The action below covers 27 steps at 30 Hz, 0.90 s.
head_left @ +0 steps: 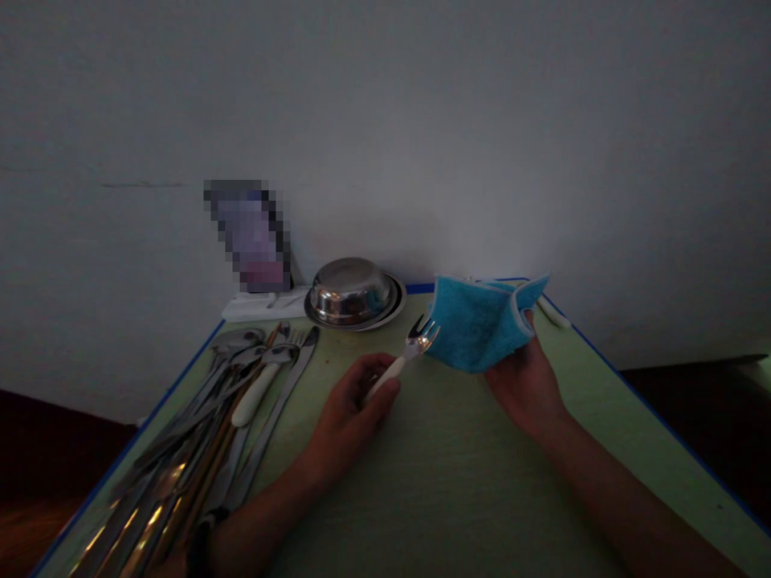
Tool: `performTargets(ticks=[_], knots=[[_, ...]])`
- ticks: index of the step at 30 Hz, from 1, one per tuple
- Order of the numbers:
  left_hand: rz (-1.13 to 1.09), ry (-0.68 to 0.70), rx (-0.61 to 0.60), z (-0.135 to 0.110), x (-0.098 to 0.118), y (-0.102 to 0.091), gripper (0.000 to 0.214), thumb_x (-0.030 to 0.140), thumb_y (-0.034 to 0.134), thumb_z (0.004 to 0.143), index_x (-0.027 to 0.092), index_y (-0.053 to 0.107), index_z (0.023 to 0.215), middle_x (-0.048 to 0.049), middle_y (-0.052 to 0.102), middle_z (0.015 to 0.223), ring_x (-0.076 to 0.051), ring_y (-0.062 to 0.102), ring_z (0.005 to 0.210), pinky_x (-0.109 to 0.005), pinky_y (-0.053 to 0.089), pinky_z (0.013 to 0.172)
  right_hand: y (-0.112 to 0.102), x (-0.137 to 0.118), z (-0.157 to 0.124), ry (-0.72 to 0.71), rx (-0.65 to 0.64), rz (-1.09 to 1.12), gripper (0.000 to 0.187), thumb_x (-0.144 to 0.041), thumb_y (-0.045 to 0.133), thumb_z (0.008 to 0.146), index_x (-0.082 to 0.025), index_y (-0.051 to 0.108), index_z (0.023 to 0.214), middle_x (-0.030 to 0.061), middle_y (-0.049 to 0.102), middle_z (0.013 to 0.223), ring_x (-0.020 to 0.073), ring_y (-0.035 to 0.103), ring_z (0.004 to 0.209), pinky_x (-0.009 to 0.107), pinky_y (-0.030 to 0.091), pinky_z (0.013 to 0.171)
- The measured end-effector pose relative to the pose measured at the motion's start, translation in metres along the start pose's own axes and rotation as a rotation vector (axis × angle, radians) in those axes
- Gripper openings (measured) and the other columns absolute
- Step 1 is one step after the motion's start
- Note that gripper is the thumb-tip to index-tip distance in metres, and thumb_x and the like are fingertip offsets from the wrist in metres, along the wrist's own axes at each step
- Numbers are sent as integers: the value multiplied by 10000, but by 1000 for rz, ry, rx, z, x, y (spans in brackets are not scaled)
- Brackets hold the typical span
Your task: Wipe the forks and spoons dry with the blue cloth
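Observation:
My left hand (355, 405) is closed around the pale handle of a fork (418, 341), its metal tines pointing up and to the right. In my right hand (530, 381) is a blue cloth (475, 325), draped over the fingers and partly folded at its right side. The fork's tines are close to the cloth's left edge; whether they touch I cannot tell. Left of my left hand lies a pile of cutlery (241, 393) with spoons, forks, knives and chopsticks. The cloth hides most of my right fingers.
Upside down on a metal plate (397, 301) rests a steel bowl (349, 289) at the table's back edge. A blurred-out upright device (253, 237) leans by the wall above a white object (259, 305). A white handle (554, 311) lies at the back right of the green table (458, 498).

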<state>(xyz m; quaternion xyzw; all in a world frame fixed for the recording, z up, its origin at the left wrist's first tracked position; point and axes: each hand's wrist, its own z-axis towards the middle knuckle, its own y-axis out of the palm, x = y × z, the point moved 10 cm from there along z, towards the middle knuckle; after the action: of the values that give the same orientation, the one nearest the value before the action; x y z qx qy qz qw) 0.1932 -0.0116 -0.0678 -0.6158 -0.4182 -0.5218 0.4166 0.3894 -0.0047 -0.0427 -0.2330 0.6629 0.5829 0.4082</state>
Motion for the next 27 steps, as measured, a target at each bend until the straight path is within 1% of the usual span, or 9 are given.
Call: performTargets(ticks=[3,5,6,9,12,16,21,24,27], knots=[[98,36,54,0,6,-4,234,345,596,772,187,535,933,-8,602,864,-123,551,680,-213,422,561,15,12,-14,78,-72,-21,421,-597,411,782,-320,605,1032,-18,642,1100,194,509,1144,377,453,887],[123,57,13,-1,9,0,192,323,592,775,180,533,889,-23,625,903,-160,589,794,-242,461,647,23,33,-26,234,-103,-77,450,-623,430,752,-272,650,927,14,687,957,225,538,1105,389,455,885],[121,64,-12,-1,9,3,175,314,587,780,181,524,875,-24,630,907,-170,599,827,-257,473,682,21,37,-30,257,-74,-104,405,-603,476,735,-265,662,857,11,697,885,224,555,1079,372,458,882],[123,67,-73,-3,6,10,147,306,573,797,188,500,845,-24,639,895,-185,618,859,-287,495,718,19,42,-35,243,-52,-130,301,-502,555,730,-278,645,910,-9,686,937,196,565,1052,328,439,901],[140,83,-108,-4,4,15,129,273,585,789,190,509,853,-28,649,908,-183,622,857,-297,502,745,22,46,-37,252,-148,-236,340,-414,615,717,-288,598,1032,-10,668,995,179,602,948,321,452,859],[117,153,-176,-6,9,24,210,231,605,766,189,541,961,-54,632,1042,-191,599,936,-335,469,868,12,51,-37,252,-157,-523,313,-409,650,693,-210,618,931,16,671,834,167,613,737,298,480,692],[251,141,-295,-10,10,34,202,284,540,824,193,533,1003,-43,634,945,-175,600,824,-298,477,766,7,51,-36,233,-86,-535,304,-477,611,707,-184,598,788,-7,628,695,134,559,600,258,442,591],[415,157,-385,-16,11,41,187,336,460,868,185,567,892,-11,602,770,-148,560,683,-251,435,634,5,44,-34,187,-48,-648,375,-541,538,736,-181,540,631,-28,543,555,112,481,501,235,386,510],[416,124,-406,-18,10,42,254,364,400,891,183,556,803,28,510,619,-116,480,561,-225,376,541,-6,38,-32,167,38,-768,455,-596,470,745,-189,506,546,-4,524,521,132,474,506,243,353,479]])
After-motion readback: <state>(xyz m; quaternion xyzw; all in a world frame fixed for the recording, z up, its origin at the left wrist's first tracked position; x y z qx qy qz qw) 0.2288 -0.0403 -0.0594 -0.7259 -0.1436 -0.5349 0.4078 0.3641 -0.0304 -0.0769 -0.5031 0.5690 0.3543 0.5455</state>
